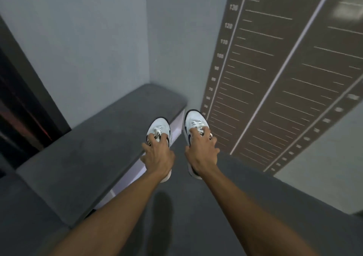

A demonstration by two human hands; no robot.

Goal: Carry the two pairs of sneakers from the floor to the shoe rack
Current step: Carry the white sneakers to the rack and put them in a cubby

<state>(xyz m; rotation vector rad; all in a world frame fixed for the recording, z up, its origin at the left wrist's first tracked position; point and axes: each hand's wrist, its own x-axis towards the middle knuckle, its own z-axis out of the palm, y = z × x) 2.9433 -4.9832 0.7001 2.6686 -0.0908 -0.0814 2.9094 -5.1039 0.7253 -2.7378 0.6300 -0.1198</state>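
Note:
I hold one white sneaker with dark trim in each hand, both toes pointing away from me. My left hand (157,155) grips the left sneaker (160,127) from above at its laces, over the front edge of a grey cushioned bench (94,149). My right hand (202,151) grips the right sneaker (193,121) the same way, above the grey floor (196,206) beside the bench. The heels are hidden under my hands. The second pair and the shoe rack are not in view.
The bench fills the corner between pale grey walls (88,49). A brown height chart (275,78) with white marks covers the wall on the right. A dark opening (17,108) lies at the far left. A white panel runs under the bench front.

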